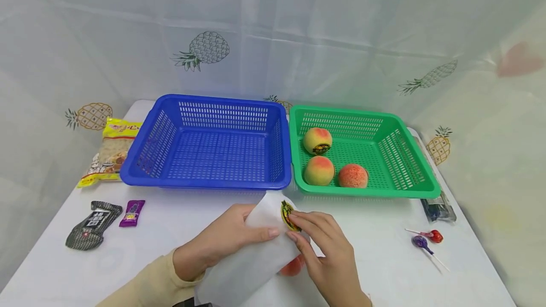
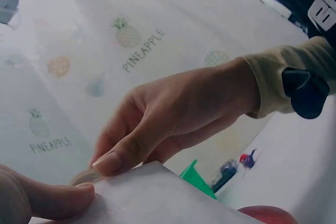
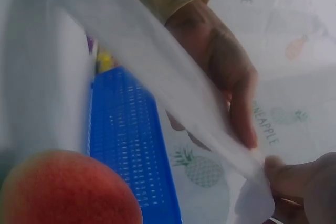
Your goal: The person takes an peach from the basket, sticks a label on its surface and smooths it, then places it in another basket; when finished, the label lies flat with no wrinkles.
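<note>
My left hand (image 1: 230, 236) holds a white sticker sheet (image 1: 251, 264), thumb on its face and the other fingers behind. A yellow and black oval sticker (image 1: 286, 213) shows near the sheet's upper corner. At its lower edge my right hand (image 1: 330, 252) pinches the sticker with thumb and fingertips. The left wrist view shows a curved edge lifting beside the right hand's thumb (image 2: 111, 163). Below the sheet lies a red peach (image 1: 292, 267), partly hidden by it; the right wrist view shows its rounded top (image 3: 68, 190).
Behind the hands stand a blue basket (image 1: 204, 184) and a green basket (image 1: 362, 192) holding several peaches, one with an oval sticker (image 1: 321, 148). Snack bag (image 1: 113, 150), dark patterned packet (image 1: 94, 225) and purple candy (image 1: 132, 213) lie left; two lollipops (image 1: 434, 236) and a dark packet (image 1: 439, 208) right.
</note>
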`<state>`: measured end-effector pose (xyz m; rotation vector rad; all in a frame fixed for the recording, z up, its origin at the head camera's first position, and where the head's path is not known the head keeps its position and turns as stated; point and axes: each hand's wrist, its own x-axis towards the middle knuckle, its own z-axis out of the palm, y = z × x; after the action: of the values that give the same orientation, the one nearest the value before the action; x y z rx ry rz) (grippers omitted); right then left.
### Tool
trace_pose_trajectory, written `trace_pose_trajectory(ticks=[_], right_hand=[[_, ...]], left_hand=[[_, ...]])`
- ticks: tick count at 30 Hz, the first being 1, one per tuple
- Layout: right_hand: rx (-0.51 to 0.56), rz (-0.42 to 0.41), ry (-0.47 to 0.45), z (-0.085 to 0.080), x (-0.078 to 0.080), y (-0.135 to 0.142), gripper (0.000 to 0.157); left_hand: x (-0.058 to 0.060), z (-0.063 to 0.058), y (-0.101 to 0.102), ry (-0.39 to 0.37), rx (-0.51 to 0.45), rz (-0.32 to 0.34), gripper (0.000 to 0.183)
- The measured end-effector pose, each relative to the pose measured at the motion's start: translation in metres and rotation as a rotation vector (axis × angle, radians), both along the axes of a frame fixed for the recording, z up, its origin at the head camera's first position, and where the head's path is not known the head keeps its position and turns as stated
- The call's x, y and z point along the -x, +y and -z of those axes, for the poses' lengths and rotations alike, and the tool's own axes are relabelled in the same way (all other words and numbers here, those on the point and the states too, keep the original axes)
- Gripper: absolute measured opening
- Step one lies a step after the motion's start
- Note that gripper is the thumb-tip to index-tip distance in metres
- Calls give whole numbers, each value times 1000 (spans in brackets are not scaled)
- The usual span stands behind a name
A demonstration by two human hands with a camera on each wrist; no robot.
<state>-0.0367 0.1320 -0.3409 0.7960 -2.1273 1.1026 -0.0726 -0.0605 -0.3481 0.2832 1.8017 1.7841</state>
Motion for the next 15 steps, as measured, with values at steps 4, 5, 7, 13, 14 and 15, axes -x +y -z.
trace_pose_trajectory(ticks=[4,5,7,13,14,15], right_hand=[[39,-47,26,-8,1,2,28],[42,-55,34,-9,1,2,27],[47,-73,56,-10,3,3,24],[56,-65,139,-3,8,6,14],[59,-51,146,-1,8,7,13],[64,-35,150,2,9,8,13]], left_hand=[[2,-2,-2,13,10,5,32],[3,-2,-3,13,10,9,32],[3,-3,-4,9,7,18,32],[4,-5,-7,35,37,38,31],[4,-5,-8,48,50,41,31],[5,-5,-9,62,65,44,31]])
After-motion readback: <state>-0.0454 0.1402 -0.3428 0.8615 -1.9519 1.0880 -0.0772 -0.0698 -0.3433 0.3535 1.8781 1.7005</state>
